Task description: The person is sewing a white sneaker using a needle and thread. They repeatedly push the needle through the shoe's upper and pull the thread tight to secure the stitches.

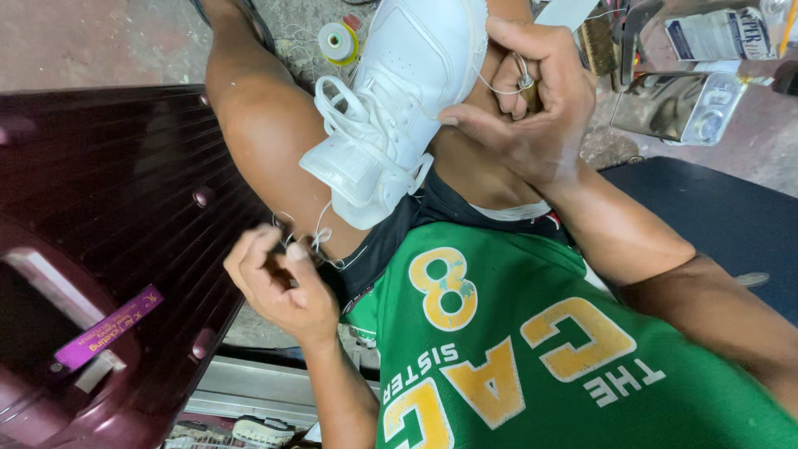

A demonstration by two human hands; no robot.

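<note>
White shoe [391,100] lies on the person's bare knees, toe away from the camera, heel and tongue toward the green shirt [532,357]. Right hand [524,108] sits at the shoe's right side, thumb pressed on the sole edge, fingers curled shut around a small metal tool [524,79] — white thread [490,83] runs from it to the shoe. Left hand [278,283] is lower, near the heel but apart from the shoe, grip pinched closed on a loose end of white thread between thumb and forefinger; the strand runs up toward the heel. Dark maroon ribbed case [116,208] stands just left of the left leg, a purple tag on it. Thread spool [338,41] with a yellow rim lies on the floor beyond the toe. Shiny metal box [682,104] lies at upper right — brush [597,46] beside it.
</note>
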